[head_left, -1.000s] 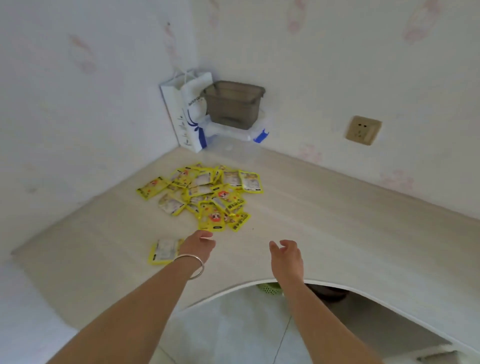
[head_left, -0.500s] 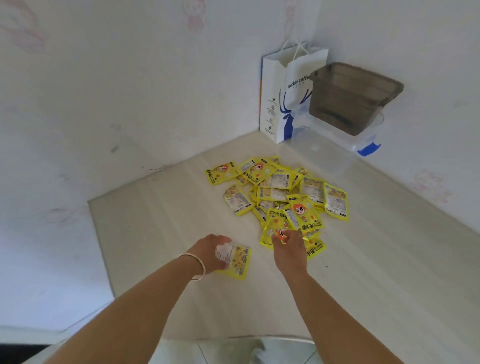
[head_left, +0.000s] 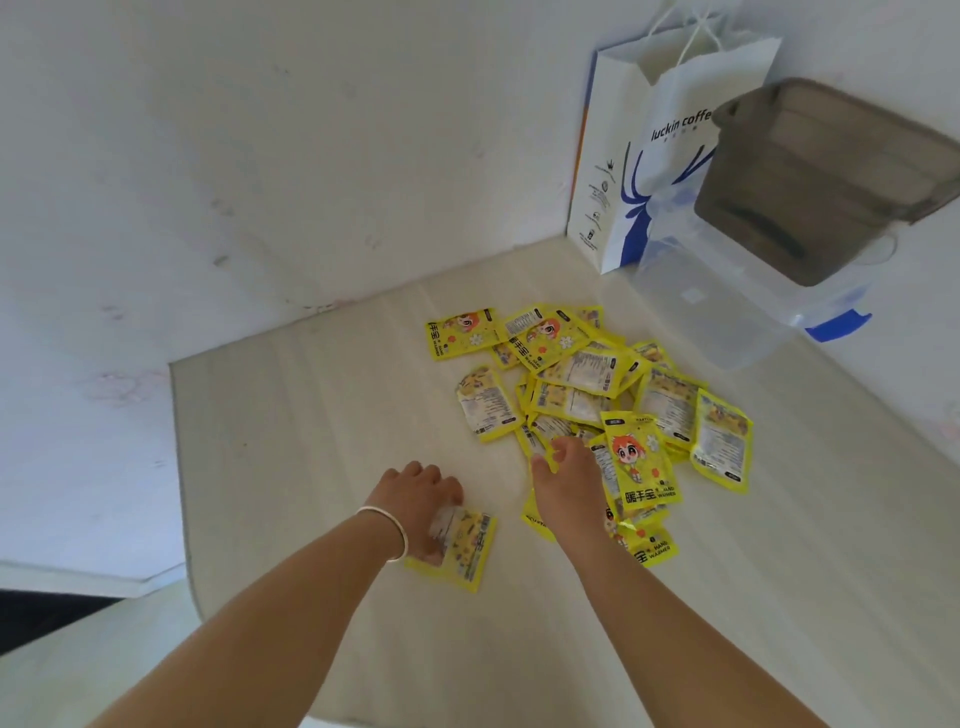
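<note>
tabletop corner: pale wood tabletop (head_left: 311, 441) set into the meeting of two white walls, with a paper bag (head_left: 649, 156), a clear box (head_left: 727, 322) and a grey bin (head_left: 821, 171) stacked on that box at the far right.
step in hand: picking up yellow hand-warmer packets, one per hand, by the look of it.
left hand: left hand (head_left: 421, 499) is curled over a lone packet (head_left: 467, 551) lying apart from the rest, fingers and thumb gripping its near end.
right hand: right hand (head_left: 566, 478) sits at the near edge of the pile (head_left: 597, 384), thumb and fingers pinching the near packet (head_left: 536, 519) that runs under the palm.
next move: probably lift both packets clear; the right one overlaps its neighbours, so a slow peel should keep the others from dragging along.
edges: tabletop's near edge lies under the forearms, its left edge well apart from the left hand.
open room: bare wood left of the pile and toward the near right; the box stands just beyond the pile.
</note>
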